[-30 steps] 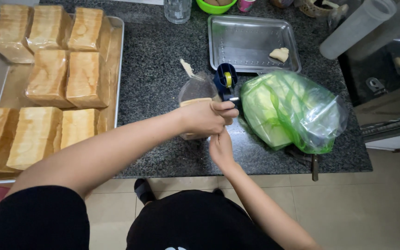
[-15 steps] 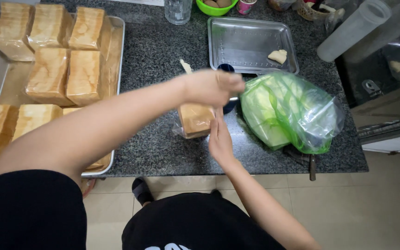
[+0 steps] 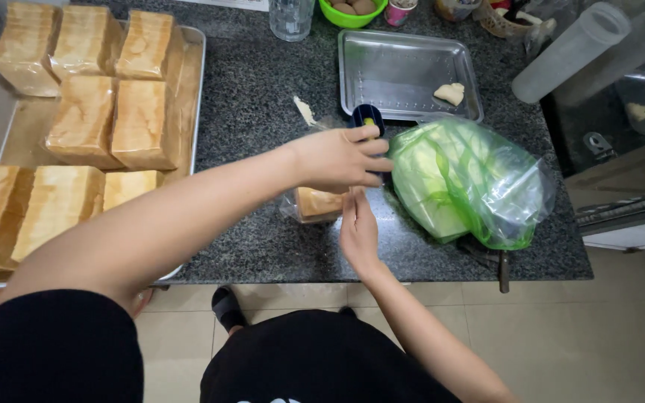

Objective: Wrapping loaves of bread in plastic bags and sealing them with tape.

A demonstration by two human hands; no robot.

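Observation:
A loaf in a clear plastic bag (image 3: 315,203) lies on the dark granite counter (image 3: 263,112). My left hand (image 3: 341,157) reaches across above it with curled fingers closed on the bag's gathered neck, right beside a blue tape dispenser (image 3: 367,118). My right hand (image 3: 358,231) comes up from below, and its fingertips pinch the same twisted neck just under the left hand. My left hand hides most of the bag's top.
A bundle of clear and green plastic bags (image 3: 464,179) lies to the right. Behind stands a metal tray (image 3: 404,71) holding a dough scrap (image 3: 449,93). A large tray (image 3: 192,89) of several loaves (image 3: 83,119) fills the left. A glass (image 3: 291,16) and a green bowl (image 3: 351,9) are at the back.
My left hand has moved away from me, up from the loaf toward the blue dispenser, which uncovers the bagged loaf. My right hand has stayed at the bag's neck.

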